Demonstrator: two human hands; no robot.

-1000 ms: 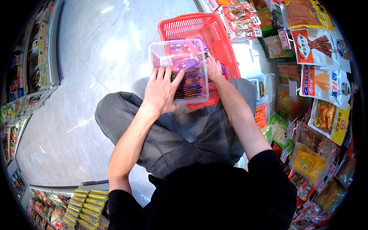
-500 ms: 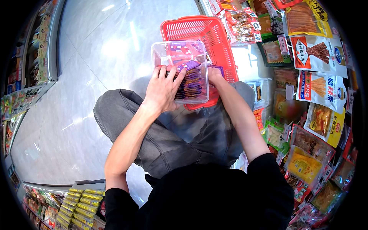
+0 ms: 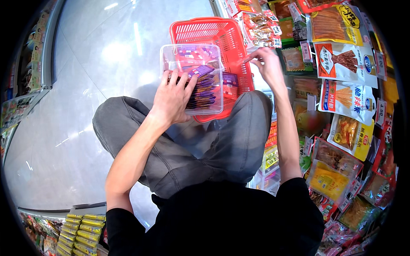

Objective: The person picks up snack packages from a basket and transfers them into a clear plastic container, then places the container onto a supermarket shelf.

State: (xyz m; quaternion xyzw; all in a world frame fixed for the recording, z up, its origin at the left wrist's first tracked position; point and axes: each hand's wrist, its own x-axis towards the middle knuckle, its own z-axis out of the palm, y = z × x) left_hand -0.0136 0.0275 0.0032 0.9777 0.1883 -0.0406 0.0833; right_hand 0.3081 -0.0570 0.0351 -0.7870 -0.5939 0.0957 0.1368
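Note:
A clear plastic box [image 3: 167, 57] sits tilted over the left part of a red shopping basket [image 3: 240, 47]. Inside it, a row of small purple snack packets [image 3: 202, 94] stands packed together, and more pink and purple packets lie toward its far end. My left hand [image 3: 171, 99] grips the box at its near left side, fingers laid over the packets and thumb low by the near wall. My right hand [image 3: 270, 67] is raised past the basket's right rim, fingers apart, with nothing visible in it. A few purple and red packets [image 3: 230, 85] lie in the basket beside the box.
Shelves of bagged snacks [image 3: 345, 62] run close along my right. Red-and-white snack packs [image 3: 260, 32] stand just beyond the basket. Yellow packets [image 3: 81, 232] fill a rack at lower left, and another shelf [image 3: 32, 77] lines the far left. My bent knees [image 3: 124, 119] flank the near side.
My right hand has come up out of the basket and moved right, leaving the purple and red packets there in sight. My left hand keeps its place on the box.

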